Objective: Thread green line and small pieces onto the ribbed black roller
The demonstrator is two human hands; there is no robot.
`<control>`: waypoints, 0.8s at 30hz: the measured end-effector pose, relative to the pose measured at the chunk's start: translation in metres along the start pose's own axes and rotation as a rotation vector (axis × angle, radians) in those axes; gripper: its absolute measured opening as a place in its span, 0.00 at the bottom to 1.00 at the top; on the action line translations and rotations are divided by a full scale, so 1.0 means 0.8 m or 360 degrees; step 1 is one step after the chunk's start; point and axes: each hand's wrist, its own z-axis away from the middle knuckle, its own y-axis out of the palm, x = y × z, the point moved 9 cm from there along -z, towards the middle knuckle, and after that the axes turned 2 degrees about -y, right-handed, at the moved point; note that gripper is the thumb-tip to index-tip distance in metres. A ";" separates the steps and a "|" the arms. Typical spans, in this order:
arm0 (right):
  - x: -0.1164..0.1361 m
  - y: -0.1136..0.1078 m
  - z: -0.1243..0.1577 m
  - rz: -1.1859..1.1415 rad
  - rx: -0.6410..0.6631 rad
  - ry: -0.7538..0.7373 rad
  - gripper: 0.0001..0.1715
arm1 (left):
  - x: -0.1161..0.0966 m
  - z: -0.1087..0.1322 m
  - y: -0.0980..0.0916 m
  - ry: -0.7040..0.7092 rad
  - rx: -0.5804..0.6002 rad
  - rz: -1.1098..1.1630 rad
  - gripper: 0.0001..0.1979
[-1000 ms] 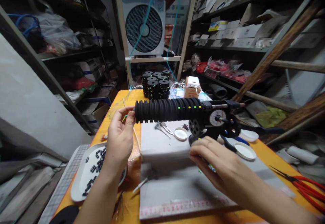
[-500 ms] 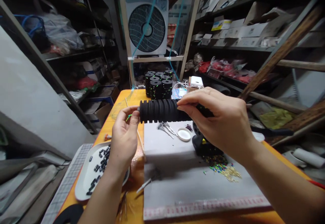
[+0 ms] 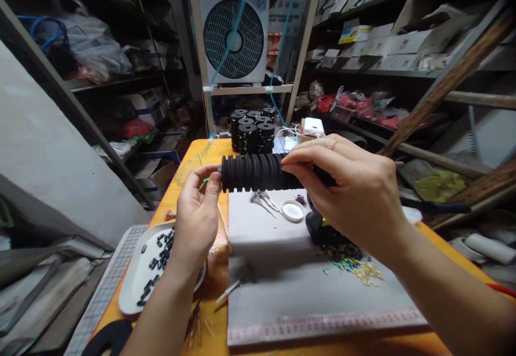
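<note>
A black ridged roll (image 3: 252, 172) lies level in the air above the white board, its right end hidden behind my right hand. My left hand (image 3: 198, 205) is closed at its left end, thumb and finger pinching a small greyish tip there. A bit of bright green line (image 3: 203, 183) shows by those fingers. My right hand (image 3: 342, 178) is closed over the roll, fingertips pinched together at its grooves; whatever is between them is too small to make out. Below that hand stands a black device with a yellow patch (image 3: 318, 228), partly hidden.
A white tray (image 3: 131, 286) of small black pieces sits left. On the board (image 3: 278, 291) are a white lid (image 3: 293, 211), thin white-handled tools (image 3: 266, 204) and colourful beads (image 3: 355, 266). Several black rolls (image 3: 252, 135) stand at the back, before a box fan (image 3: 234, 38).
The view has tilted very slightly. Both hands keep the same grip on the roll, with hardly any shift.
</note>
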 end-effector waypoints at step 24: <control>-0.020 0.031 0.218 -0.0318 0.0932 0.0434 0.12 | 0.003 0.000 -0.002 0.0029 0.0023 -0.0012 0.12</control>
